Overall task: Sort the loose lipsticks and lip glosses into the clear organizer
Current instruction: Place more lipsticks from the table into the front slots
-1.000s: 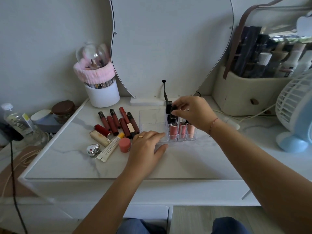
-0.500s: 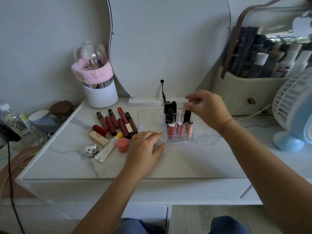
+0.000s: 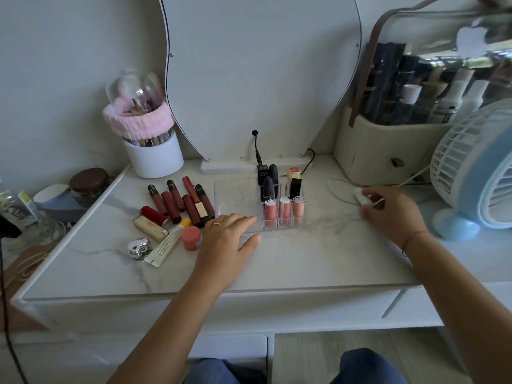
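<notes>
Now, organizer: the clear organizer (image 3: 238,202) sits on the worktop (image 3: 304,261) between the two hands, its near left edge touched by the left fingertips (image 3: 250,218).
Filled slots: three pink glosses (image 3: 284,210) stand upright in the front row on the organizer's right side, with dark lipsticks (image 3: 268,188) and a pale-capped one (image 3: 293,173) upright behind them, just right of the left hand.
Loose lipsticks: a cluster of dark red tubes (image 3: 180,202) lies flat just left of the left hand, beyond its knuckles.
Other loose pieces: a cream tube (image 3: 167,242), a round pink pot (image 3: 191,237), a beige case (image 3: 149,228) and a silver heart-shaped piece (image 3: 139,247) lie left of the left hand, nearer the front edge.
Left hand: the left hand (image 3: 225,242) rests palm down, fingers spread flat, gripping nothing; a ring shows on one finger.
Right hand: the right hand (image 3: 390,214) lies well right of the organizer, fingers curled around a small white object (image 3: 359,195); what it is cannot be told.
Beyond: a blue-and-white fan (image 3: 476,173) stands right of the right hand.
</notes>
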